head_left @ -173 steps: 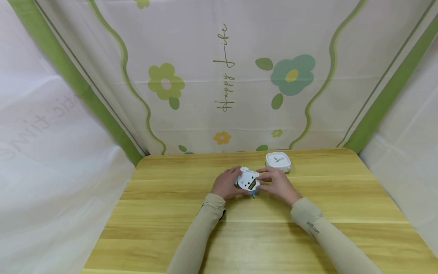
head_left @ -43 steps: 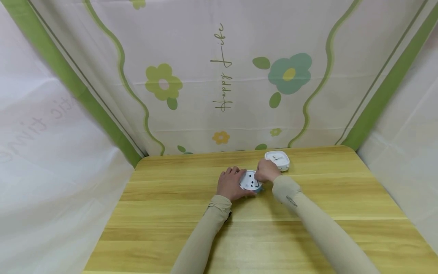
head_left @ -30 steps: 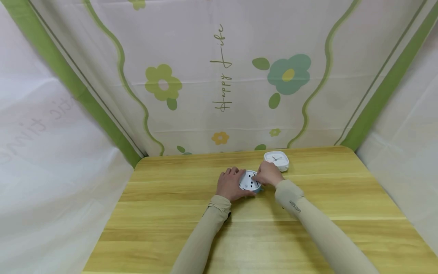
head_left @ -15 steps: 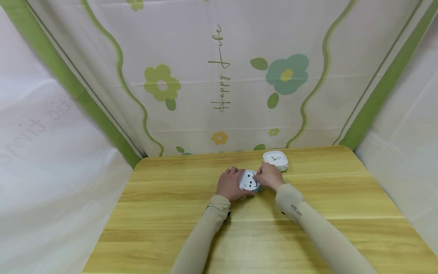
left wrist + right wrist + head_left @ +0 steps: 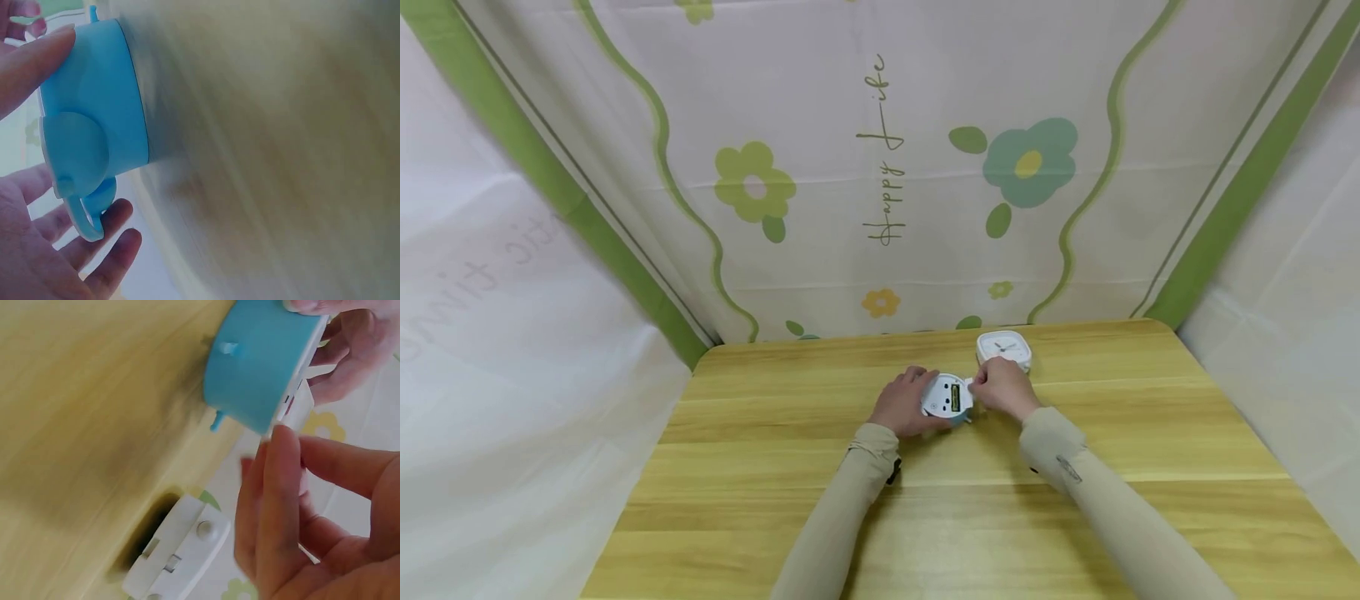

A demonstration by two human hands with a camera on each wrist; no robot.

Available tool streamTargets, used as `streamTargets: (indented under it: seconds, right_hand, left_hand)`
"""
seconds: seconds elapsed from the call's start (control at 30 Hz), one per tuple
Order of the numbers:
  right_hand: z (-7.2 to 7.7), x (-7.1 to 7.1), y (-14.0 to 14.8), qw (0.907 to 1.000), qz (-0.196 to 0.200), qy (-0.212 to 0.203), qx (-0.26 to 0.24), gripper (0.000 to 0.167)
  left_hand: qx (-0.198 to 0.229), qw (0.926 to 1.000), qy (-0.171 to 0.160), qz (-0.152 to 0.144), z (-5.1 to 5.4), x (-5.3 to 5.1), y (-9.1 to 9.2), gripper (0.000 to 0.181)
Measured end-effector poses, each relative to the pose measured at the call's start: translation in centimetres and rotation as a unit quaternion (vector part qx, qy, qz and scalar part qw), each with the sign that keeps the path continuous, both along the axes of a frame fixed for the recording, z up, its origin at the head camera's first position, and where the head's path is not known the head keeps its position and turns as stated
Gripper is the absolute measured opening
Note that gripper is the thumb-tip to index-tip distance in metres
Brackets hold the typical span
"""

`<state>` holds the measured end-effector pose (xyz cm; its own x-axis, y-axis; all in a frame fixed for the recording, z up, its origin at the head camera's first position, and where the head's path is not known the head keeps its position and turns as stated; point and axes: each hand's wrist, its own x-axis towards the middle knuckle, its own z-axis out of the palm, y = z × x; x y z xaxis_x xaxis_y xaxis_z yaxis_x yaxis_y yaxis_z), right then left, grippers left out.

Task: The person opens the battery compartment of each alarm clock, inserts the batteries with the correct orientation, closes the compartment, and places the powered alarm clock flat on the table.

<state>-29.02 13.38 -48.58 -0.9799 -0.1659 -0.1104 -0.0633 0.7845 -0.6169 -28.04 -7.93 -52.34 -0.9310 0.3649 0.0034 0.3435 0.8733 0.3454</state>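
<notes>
A blue alarm clock [image 5: 94, 81] lies with its white back [image 5: 936, 403] facing up. In that back a battery compartment shows a dark, yellow-marked battery [image 5: 956, 397]. My left hand [image 5: 901, 407] grips the clock's left side, thumb along the near rim. At the right edge of the back, my right hand [image 5: 1006, 387] pinches a small white battery cover [image 5: 968, 395] between thumb and finger. The right wrist view shows the cover [image 5: 302, 409] tilted away from the clock; whether it is still joined is hidden. Blue feet stick out from the clock's side.
A white square clock [image 5: 1004, 348] lies face up just behind my right hand, near the back edge of the wooden table [image 5: 775, 417]. Behind the table hangs a flower-printed curtain [image 5: 820, 167], with white cloth on both sides.
My right hand has drawn back to the right and swung the cover off the compartment, so the battery shows again. The left hand keeps its grip; the clock has barely moved.
</notes>
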Motion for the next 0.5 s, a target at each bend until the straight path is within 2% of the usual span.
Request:
streamTargets:
  seconds: [0.17,0.33,0.43,0.5]
  right_hand:
    - [-0.4,0.2,0.3,0.9997,-0.006,0.011,-0.023,0.012]
    - [-1.2,0.2,0.5,0.9984,0.004,0.004,-0.056,0.012]
    - [-1.8,0.0,1.3,0.9970,0.034,-0.001,-0.069,0.011]
    - [-2.1,-0.3,2.0,0.9963,0.061,0.004,-0.060,0.011]
  left_hand:
    - [0.002,0.9997,-0.023,-0.011,0.2,-0.2,-0.2,0.096]
    - [-0.011,0.9998,-0.016,-0.009,-0.1,-0.2,-0.2,0.099]
    - [-0.015,0.9999,-0.004,-0.003,-0.2,-0.1,-0.1,0.101]
    - [-0.018,0.9998,0.003,-0.001,-0.2,-0.1,-0.1,0.101]
